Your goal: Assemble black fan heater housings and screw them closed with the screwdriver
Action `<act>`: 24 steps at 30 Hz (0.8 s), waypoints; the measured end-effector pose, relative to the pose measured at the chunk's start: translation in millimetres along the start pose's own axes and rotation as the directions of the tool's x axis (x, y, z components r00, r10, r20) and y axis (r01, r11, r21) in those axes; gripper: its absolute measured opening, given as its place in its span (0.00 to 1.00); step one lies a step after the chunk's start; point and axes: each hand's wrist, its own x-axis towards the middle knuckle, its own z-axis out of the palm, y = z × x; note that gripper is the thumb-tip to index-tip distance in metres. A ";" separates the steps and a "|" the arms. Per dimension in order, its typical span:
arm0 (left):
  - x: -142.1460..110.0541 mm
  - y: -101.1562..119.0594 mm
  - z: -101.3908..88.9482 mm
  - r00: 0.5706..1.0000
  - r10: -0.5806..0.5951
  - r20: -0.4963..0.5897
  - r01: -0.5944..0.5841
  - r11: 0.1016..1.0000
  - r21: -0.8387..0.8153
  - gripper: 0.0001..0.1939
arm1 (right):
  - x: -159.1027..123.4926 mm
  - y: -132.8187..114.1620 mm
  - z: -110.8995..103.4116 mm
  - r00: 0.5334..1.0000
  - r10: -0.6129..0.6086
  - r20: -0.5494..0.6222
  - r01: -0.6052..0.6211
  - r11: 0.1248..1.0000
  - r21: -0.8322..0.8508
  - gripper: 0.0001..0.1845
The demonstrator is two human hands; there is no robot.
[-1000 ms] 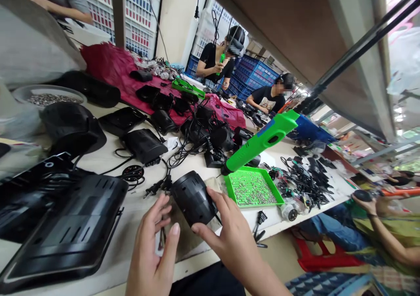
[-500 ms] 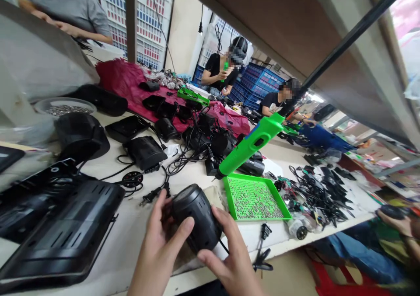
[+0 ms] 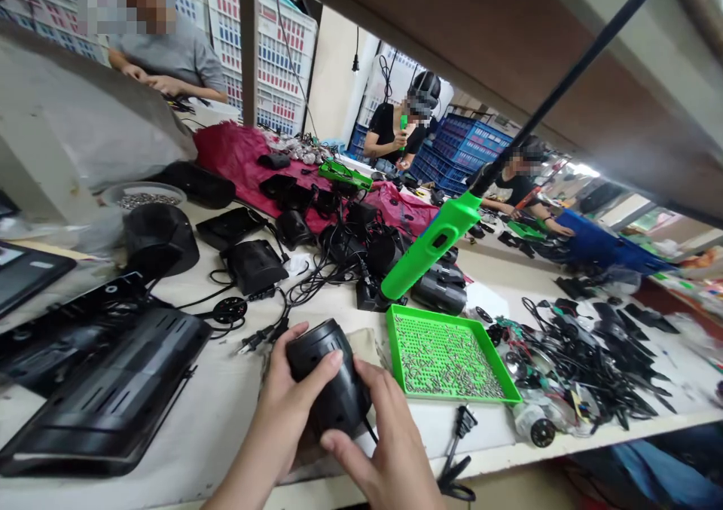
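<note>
A rounded black plastic housing point(image 3: 330, 374) with slots in its side is held between both hands, tilted, low over a cloth pad point(image 3: 370, 342) on the bench. My left hand point(image 3: 297, 389) grips its left side, thumb across the front. Around its right and lower side curl the fingers and thumb of my right hand point(image 3: 381, 427). A black cord leaves the housing beside the right hand. Just beyond hangs a green electric screwdriver point(image 3: 432, 246) on a dark line. The green tray point(image 3: 452, 355) of small screws lies to the right of the hands.
Large black casings point(image 3: 107, 397) lie at left, near a bowl of screws point(image 3: 144, 196). Tangled cords and black parts point(image 3: 339, 261) spread behind the hands. Wired parts point(image 3: 587, 352) are heaped at right. A plug point(image 3: 464, 423) lies by the front edge. Several people work across the bench.
The camera view has turned, shifting most of the scene rightward and down. Both hands still hold the black housing, which sits slightly further left in view. The screwdriver still hangs by the tray.
</note>
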 end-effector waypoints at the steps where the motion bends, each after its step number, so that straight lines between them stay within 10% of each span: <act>1: 0.1 1.5 0.6 0.999 -0.028 0.020 0.028 1.000 -0.008 0.40 | 0.4 -1.1 1.1 1.000 0.001 -0.006 -0.001 1.000 0.002 0.33; 9: -0.8 4.2 4.7 0.996 -0.092 -0.010 0.091 0.994 -0.054 0.42 | -3.8 -0.8 11.5 0.991 -0.038 -0.126 0.027 0.996 -0.089 0.34; 16: 5.9 10.1 7.8 0.994 -0.102 -0.031 0.101 0.994 -0.031 0.36 | 10.4 -11.3 -10.3 0.996 0.004 0.088 0.006 0.993 -0.115 0.34; 24: 8.9 20.5 17.3 0.984 -0.167 -0.056 0.165 0.985 -0.042 0.41 | 4.3 -4.8 24.2 0.999 0.016 -0.028 -0.019 0.991 -0.131 0.55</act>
